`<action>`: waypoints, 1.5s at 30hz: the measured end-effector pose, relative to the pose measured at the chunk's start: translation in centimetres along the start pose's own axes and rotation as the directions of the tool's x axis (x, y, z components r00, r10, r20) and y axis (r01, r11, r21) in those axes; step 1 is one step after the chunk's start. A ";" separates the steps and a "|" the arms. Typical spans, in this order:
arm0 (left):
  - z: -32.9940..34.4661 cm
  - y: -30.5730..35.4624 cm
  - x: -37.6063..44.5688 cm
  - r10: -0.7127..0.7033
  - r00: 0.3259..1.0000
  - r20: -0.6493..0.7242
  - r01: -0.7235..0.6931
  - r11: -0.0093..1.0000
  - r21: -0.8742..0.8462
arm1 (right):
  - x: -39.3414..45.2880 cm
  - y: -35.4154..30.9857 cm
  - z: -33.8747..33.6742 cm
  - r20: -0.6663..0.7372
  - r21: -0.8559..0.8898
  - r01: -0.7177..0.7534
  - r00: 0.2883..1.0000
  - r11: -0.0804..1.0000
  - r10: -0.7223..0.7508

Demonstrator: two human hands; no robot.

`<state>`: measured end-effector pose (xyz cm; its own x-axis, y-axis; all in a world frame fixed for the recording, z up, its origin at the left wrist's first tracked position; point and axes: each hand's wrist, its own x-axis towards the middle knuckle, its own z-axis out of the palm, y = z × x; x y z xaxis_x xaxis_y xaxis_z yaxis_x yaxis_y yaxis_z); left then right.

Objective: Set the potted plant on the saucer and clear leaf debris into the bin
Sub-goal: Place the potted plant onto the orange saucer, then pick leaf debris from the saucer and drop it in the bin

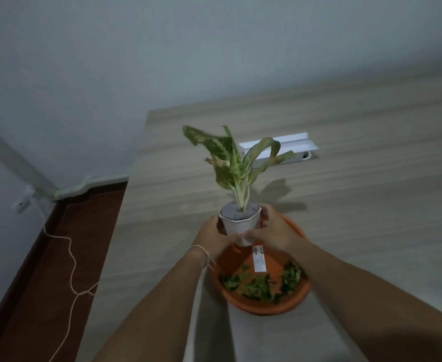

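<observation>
A small white pot (240, 226) with a green-and-yellow leafy plant (230, 160) is held between both hands over the far part of an orange saucer (267, 305). My left hand (212, 236) grips the pot's left side and my right hand (272, 233) grips its right side and front. Whether the pot's base touches the saucer is hidden by my hands. Green leaf debris (260, 283) lies scattered in the near half of the saucer, beside a white sticker (258, 258). No bin is in view.
The saucer rests on a light wood-grain table (345, 192) whose left edge runs diagonally. A white cable-port cover (282, 147) stands open behind the plant. Left of the table are red-brown floor (65, 257), a white cord (71, 270) and a wall.
</observation>
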<state>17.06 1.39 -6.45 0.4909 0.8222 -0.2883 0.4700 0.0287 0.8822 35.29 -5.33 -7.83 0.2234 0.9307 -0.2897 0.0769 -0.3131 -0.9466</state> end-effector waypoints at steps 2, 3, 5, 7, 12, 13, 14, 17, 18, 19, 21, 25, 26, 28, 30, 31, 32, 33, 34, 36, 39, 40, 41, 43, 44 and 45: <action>1.7 0.2 0.6 0.005 1.000 0.012 -0.005 1.000 0.028 | -0.2 1.1 -1.6 -0.014 -0.059 0.012 1.000 0.998 -0.013; 2.5 0.0 1.0 0.007 1.000 0.003 -0.007 0.999 0.034 | -0.3 1.8 -2.2 -0.029 -0.093 0.027 0.999 0.995 -0.030; 3.6 -0.1 1.4 0.022 1.000 -0.014 -0.021 0.997 0.074 | -0.6 2.7 -3.0 -0.055 -0.139 0.046 0.997 0.989 -0.054; 4.3 -0.4 1.7 0.054 0.997 -0.053 -0.045 0.987 0.155 | -0.9 3.2 -3.3 -0.088 -0.155 0.072 0.992 0.985 -0.086; 5.2 -1.0 1.5 0.142 0.986 -0.092 -0.116 0.963 0.242 | -1.5 4.7 -2.8 -0.124 -0.061 0.157 0.979 0.986 -0.164; 5.2 -1.1 1.5 0.153 0.984 -0.094 -0.126 0.962 0.244 | -1.6 5.0 -2.6 -0.135 -0.039 0.164 0.977 0.986 -0.168; 5.1 -1.1 1.4 0.153 0.984 -0.091 -0.126 0.960 0.250 | -1.7 5.2 -2.3 -0.131 -0.021 0.162 0.978 0.987 -0.163; 4.9 -1.8 1.2 0.149 0.982 -0.112 -0.112 0.952 0.285 | -1.7 5.9 -1.6 -0.114 -0.033 0.163 0.979 0.986 -0.166; 4.8 -1.9 1.1 0.138 0.983 -0.124 -0.095 0.949 0.300 | -1.7 6.1 -1.4 -0.108 -0.034 0.168 0.979 0.985 -0.171; 4.8 -2.1 1.0 0.148 0.981 -0.128 -0.102 0.946 0.309 | -1.6 6.3 -1.3 -0.105 -0.026 0.169 0.980 0.985 -0.171; 4.8 -1.9 0.6 0.166 0.978 -0.126 -0.122 0.946 0.300 | -1.5 6.4 -1.2 -0.098 -0.048 0.158 0.982 0.986 -0.162; 4.9 -1.5 0.0 0.169 0.982 -0.081 -0.138 0.945 0.295 | -1.4 6.7 -1.1 -0.122 -0.065 0.127 0.983 0.990 -0.134; 4.8 -1.4 -0.2 0.152 0.987 -0.059 -0.126 0.942 0.312 | -1.6 6.8 -1.0 -0.134 -0.066 0.136 0.980 0.989 -0.144; 4.4 -1.5 -0.5 0.134 0.991 -0.022 -0.118 0.926 0.359 | -1.8 6.6 -0.9 -0.155 -0.089 0.155 0.974 0.984 -0.167; 3.7 -1.1 -1.0 0.135 0.991 0.007 -0.127 0.911 0.391 | -2.3 6.0 -0.7 -0.160 -0.120 0.170 0.969 0.978 -0.188; 3.2 -0.9 -1.3 0.131 0.991 0.021 -0.128 0.908 0.398 | -2.4 6.0 -0.7 -0.155 -0.126 0.172 0.969 0.977 -0.191; 2.7 -0.6 -1.8 0.101 0.994 0.037 -0.107 0.900 0.422 | -2.6 6.0 -0.6 -0.142 -0.126 0.174 0.971 0.977 -0.191; 2.2 -0.5 -2.0 0.086 0.994 0.064 -0.106 0.884 0.455 | -2.8 6.2 -0.6 -0.156 -0.151 0.157 0.971 0.976 -0.180; 1.6 -0.4 -2.3 0.067 0.992 0.104 -0.112 0.849 0.516 | -3.1 6.4 -0.5 -0.191 -0.212 0.113 0.969 0.971 -0.155; 0.7 -0.4 -2.8 0.023 0.979 0.204 -0.155 0.734 0.661 | -4.2 7.0 -0.4 -0.278 -0.388 -0.016 0.955 0.921 -0.101; 0.0 -0.7 -3.1 -0.037 0.947 0.320 -0.239 0.587 0.773 | -5.2 7.6 0.2 -0.168 -0.626 0.052 0.965 0.778 -0.199; 0.1 -0.6 -3.1 -0.053 0.936 0.348 -0.262 0.555 0.789 | -5.6 6.8 0.4 -0.083 -0.655 0.096 0.977 0.750 -0.198; 0.2 -0.4 -3.2 -0.063 0.925 0.374 -0.287 0.529 0.798 | -5.7 6.2 0.5 0.003 -0.678 0.128 0.985 0.723 -0.172; 0.7 -0.3 -3.2 -0.090 0.906 0.413 -0.317 0.501 0.805 | -6.0 4.3 1.0 0.182 -0.756 0.190 0.980 0.626 -0.077; 0.9 -0.3 -3.2 -0.111 0.902 0.417 -0.314 0.492 0.812 | -6.1 3.7 1.3 0.248 -0.796 0.224 0.968 0.562 -0.033; 1.2 -0.3 -3.2 -0.128 0.899 0.419 -0.313 0.481 0.819 | -6.2 3.2 1.7 0.290 -0.827 0.252 0.957 0.502 -0.004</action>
<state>16.19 -1.91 -6.23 0.6886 0.4973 -0.5277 0.6730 -0.7093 0.2098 32.49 -11.77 -9.31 -0.0680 0.9467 -0.3149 0.8989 -0.0788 -0.4310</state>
